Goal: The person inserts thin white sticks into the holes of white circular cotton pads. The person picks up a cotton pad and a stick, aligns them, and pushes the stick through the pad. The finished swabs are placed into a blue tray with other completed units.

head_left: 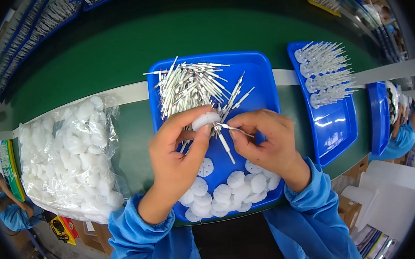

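Over the middle of a blue tray, my left hand pinches a white round plastic cap between thumb and fingers. My right hand is closed on a thin white stick, whose tip meets the cap's right side; whether it is inserted I cannot tell. Behind my hands lies a loose heap of thin white sticks, some with dark reddish ends. Along the tray's near side are several more round white caps, in a pile between my forearms.
On the left rests a clear plastic bag full of white caps. A second blue tray at the right carries rows of caps with sticks attached. More loaded trays line the far edge. Other people's arms show at both sides.
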A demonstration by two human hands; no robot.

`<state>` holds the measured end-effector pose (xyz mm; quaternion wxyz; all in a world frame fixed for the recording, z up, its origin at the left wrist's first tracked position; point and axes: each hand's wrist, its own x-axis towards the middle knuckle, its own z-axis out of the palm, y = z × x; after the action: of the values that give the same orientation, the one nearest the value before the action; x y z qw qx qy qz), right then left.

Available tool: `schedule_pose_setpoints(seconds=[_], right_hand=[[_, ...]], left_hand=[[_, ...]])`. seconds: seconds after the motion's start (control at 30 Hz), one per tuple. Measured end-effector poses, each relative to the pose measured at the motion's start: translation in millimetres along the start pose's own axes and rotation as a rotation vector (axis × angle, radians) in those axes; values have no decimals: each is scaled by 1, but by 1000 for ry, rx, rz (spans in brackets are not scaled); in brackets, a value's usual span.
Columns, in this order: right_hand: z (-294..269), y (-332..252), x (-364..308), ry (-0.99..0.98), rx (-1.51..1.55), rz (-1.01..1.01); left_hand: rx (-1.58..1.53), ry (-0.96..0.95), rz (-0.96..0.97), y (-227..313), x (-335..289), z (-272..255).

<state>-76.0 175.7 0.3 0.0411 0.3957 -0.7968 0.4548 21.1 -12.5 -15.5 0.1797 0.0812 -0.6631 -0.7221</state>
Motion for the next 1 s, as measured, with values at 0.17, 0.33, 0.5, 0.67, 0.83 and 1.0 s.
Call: schedule_pose_setpoints(seconds=[0.17, 0.33, 0.5, 0.67, 0.83, 1.0], right_hand=[[-1, -1, 0, -13, 6, 4], [-1, -5, -1, -16, 89, 91], [2, -9, 0, -10, 106, 137], [-3, -10, 3, -112, 68, 213], [7, -3, 1, -16, 46, 128], [8, -1, 1, 61, -162, -22]], left_hand=[[-30, 18, 1, 3, 3, 0], [198, 28, 91, 1, 4, -4], [590, 1, 294, 13, 9, -7], [639, -26, 341, 11, 9, -7], [771, -54, 478, 9, 7, -3], [843, -36, 400, 13, -2, 5]])
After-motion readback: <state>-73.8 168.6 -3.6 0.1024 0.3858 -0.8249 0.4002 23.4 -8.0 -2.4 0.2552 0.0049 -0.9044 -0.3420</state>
